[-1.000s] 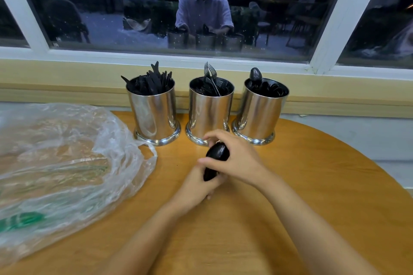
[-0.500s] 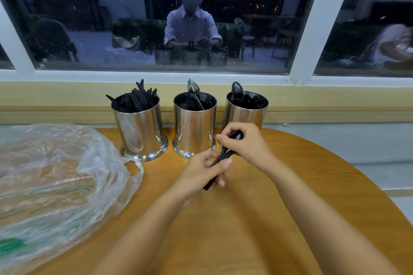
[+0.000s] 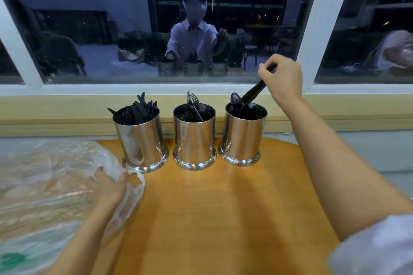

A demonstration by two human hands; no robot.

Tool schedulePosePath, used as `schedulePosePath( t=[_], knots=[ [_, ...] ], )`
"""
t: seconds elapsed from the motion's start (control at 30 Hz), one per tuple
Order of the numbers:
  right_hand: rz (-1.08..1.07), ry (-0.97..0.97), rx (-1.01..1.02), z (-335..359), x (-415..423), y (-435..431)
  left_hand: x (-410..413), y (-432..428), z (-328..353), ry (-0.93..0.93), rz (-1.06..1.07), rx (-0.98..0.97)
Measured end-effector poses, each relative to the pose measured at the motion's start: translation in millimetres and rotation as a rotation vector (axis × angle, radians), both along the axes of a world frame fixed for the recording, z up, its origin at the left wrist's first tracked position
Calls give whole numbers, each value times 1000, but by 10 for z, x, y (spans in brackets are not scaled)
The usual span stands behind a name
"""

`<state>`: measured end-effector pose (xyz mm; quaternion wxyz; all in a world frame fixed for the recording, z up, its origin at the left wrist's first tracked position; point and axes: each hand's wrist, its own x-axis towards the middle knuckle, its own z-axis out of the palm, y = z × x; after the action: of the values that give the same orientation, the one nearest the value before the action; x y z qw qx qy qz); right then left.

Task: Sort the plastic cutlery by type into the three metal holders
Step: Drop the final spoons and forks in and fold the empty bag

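The right hand (image 3: pixel 281 78) pinched a black plastic utensil (image 3: pixel 254 92) by its upper end. The utensil was tilted, and its lower end reached into the right holder (image 3: pixel 243 138), among the spoons (image 3: pixel 235 98). The left hand (image 3: pixel 109 187) rested with loose, spread fingers on the clear plastic bag (image 3: pixel 44 185), near the left holder (image 3: pixel 140 140).

Our right arm (image 3: pixel 335 163) is stretched up and forward, right hand (image 3: pixel 282 78) pinching black cutlery (image 3: pixel 254 92) in curled fingers (image 3: pixel 266 71); left hand (image 3: pixel 109 186) sits low, palm down, thumb out, grip unclear.
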<state>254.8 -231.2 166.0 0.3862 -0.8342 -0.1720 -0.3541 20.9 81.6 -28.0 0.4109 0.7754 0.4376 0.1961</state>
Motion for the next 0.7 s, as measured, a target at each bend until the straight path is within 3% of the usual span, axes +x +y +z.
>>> schedulePosePath(
  t=[0.4,0.53,0.7],
  knots=[
    [-123,267,-728,-824,194,389,201,-917,79,6,-434,-167],
    [-98,341,-739,-890,235,370,259,-1124,85,9,-581,-208],
    [-77,199,-674,-846,154,343,335,-1323,153,3,-697,-233]
  ],
)
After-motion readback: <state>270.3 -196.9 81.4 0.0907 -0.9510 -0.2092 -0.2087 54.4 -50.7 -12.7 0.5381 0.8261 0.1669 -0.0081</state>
